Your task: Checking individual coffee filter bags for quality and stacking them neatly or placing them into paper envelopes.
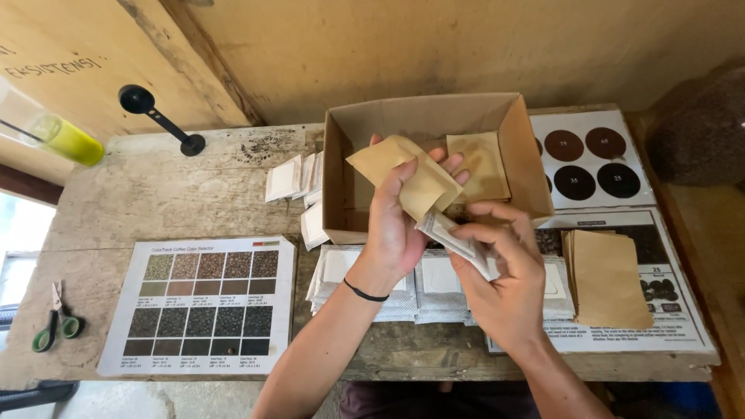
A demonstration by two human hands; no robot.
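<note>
Nearest, a colour chart [200, 304] lies on the worktop [155, 194], left of the cardboard box [431, 124], with scissors [53, 320] further left. White sachets [388, 291] are spread just in front of the box, and a stack of brown pouches [609, 278] is set to its right. In front of the box, a brown pouch [407, 177] is pinched by the left hand [396, 225], fingers closed on it. A white sachet [458, 242] is gripped by the right hand [504, 279], touching the pouch's mouth. Another pouch [481, 164] leans inside the box. A black scoop [159, 118] lies far left.

A worn wooden table [155, 194] stands against a tan plywood wall [388, 46] in daylight.
</note>
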